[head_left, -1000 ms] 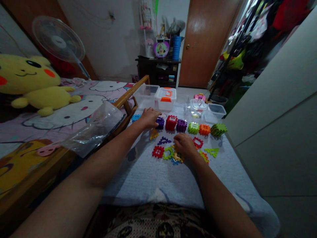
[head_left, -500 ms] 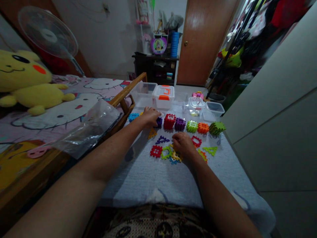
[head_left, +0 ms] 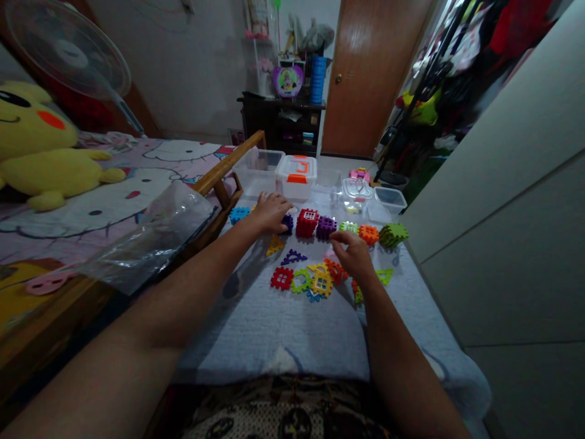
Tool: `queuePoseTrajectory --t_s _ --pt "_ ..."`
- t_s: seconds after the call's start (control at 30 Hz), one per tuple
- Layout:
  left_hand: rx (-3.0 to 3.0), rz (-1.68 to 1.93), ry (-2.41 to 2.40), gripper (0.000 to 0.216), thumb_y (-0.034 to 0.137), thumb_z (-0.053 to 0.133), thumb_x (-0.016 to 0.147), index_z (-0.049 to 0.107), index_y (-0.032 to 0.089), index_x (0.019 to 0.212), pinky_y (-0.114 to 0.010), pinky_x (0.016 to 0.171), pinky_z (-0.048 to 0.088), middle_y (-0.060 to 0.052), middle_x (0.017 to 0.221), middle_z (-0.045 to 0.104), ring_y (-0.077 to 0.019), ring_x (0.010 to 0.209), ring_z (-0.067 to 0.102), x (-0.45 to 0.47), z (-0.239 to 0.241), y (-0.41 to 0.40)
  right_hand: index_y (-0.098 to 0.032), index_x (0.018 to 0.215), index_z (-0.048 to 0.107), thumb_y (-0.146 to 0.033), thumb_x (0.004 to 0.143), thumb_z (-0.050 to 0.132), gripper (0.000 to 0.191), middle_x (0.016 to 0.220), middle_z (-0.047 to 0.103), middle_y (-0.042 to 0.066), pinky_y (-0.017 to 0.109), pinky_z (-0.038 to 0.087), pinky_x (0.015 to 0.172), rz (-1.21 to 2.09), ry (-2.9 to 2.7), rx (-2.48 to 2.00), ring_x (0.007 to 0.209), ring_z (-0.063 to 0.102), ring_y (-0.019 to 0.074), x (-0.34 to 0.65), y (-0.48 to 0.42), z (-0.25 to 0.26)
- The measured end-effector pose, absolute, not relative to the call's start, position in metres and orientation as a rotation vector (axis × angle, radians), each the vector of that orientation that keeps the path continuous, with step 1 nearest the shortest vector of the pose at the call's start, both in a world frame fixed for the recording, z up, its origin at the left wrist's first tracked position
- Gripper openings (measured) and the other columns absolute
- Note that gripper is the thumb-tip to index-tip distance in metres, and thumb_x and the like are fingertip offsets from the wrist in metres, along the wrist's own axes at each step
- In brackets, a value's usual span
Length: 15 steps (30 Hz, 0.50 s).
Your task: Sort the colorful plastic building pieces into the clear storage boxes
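Note:
My left hand point(head_left: 270, 211) reaches far forward, its fingers curled over a dark purple block cube point(head_left: 287, 223) at the left end of a row. The row runs right: red cube point(head_left: 307, 222), purple cube point(head_left: 326, 227), green cube point(head_left: 350, 227), orange cube point(head_left: 368, 234), green cube point(head_left: 392, 235). My right hand point(head_left: 351, 255) hovers just before the row with bent, pinched fingers; what they hold I cannot make out. Under and beside it lie flat pieces: a red square point(head_left: 281, 278), a yellow square point(head_left: 322, 281), a purple triangle point(head_left: 293, 257), a green triangle point(head_left: 384, 276).
Clear plastic boxes point(head_left: 260, 171), one with an orange-handled lid point(head_left: 296, 177), stand behind the row on the pale blue mat point(head_left: 283, 329). A crumpled plastic bag point(head_left: 150, 238) lies on the wooden bed rail point(head_left: 219, 177) at left. A grey wardrobe wall point(head_left: 503, 201) closes the right side.
My right hand has lifted off the flat pieces and moved forward toward the row of cubes. My left hand stays on the dark purple cube. The view has shifted slightly.

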<state>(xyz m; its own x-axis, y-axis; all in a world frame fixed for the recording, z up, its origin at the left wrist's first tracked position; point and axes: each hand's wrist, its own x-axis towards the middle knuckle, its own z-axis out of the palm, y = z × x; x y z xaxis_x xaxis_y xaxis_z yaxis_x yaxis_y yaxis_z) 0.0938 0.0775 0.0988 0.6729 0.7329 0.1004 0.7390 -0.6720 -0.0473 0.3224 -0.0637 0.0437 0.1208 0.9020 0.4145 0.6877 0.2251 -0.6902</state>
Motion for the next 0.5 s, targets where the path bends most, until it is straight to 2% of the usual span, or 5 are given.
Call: queuePoseTrajectory --t_s 0.13,0.23,0.37,0.43,0.5 --pt "-2.843 -0.623 -1.07 0.036 0.026 0.061 0.083 0.062 0.017 0.118 -0.046 0.105 0.038 -0.013 0.125 0.062 -0.0286 0.12 0.052 0.074 0.097 0.037 -0.017 0.091 0.069 -0.027 0.08 0.052 0.023 0.081 0.071 0.005 0.031 0.049 0.069 0.337 -1.287 -1.57 0.07 0.063 0.0181 0.362 -0.069 0.06" --pt "-3.007 -0.781 -1.094 0.022 0.024 0.055 0.087 0.065 0.018 0.105 -0.042 0.1 0.044 -0.01 0.114 0.066 -0.0249 0.111 0.058 0.06 0.077 0.006 -0.017 0.088 0.069 -0.026 0.079 0.052 0.021 0.076 0.07 0.004 0.029 0.047 0.065 0.36 -1.335 -1.715 0.066 0.062 0.0171 0.385 -0.077 0.063" --pt "-3.076 -0.872 -1.317 0.02 0.025 0.052 0.088 0.065 0.018 0.102 -0.044 0.099 0.046 -0.01 0.113 0.066 -0.0256 0.111 0.059 0.048 0.037 -0.016 -0.018 0.09 0.07 -0.026 0.079 0.062 0.016 0.091 0.072 0.008 0.03 0.045 0.075 0.332 -1.719 -1.977 0.081 0.063 0.0198 0.394 -0.085 0.053" --pt "-3.007 -0.95 -1.418 0.021 0.026 0.051 0.089 0.066 0.018 0.103 -0.044 0.1 0.046 -0.01 0.113 0.066 -0.0258 0.11 0.059 0.046 0.021 -0.017 -0.017 0.096 0.07 -0.028 0.078 0.067 0.021 0.1 0.071 0.011 0.031 0.044 0.081 0.275 -1.856 -2.11 0.092 0.062 0.0224 0.39 -0.085 0.046" --pt "-2.915 -1.012 -1.46 0.022 0.026 0.051 0.089 0.066 0.019 0.104 -0.045 0.1 0.046 -0.01 0.113 0.065 -0.026 0.11 0.059 0.044 0.01 -0.015 -0.016 0.099 0.069 -0.031 0.077 0.069 0.026 0.102 0.07 0.012 0.031 0.042 0.082 0.259 -1.943 -2.208 0.094 0.061 0.0233 0.384 -0.084 0.041"
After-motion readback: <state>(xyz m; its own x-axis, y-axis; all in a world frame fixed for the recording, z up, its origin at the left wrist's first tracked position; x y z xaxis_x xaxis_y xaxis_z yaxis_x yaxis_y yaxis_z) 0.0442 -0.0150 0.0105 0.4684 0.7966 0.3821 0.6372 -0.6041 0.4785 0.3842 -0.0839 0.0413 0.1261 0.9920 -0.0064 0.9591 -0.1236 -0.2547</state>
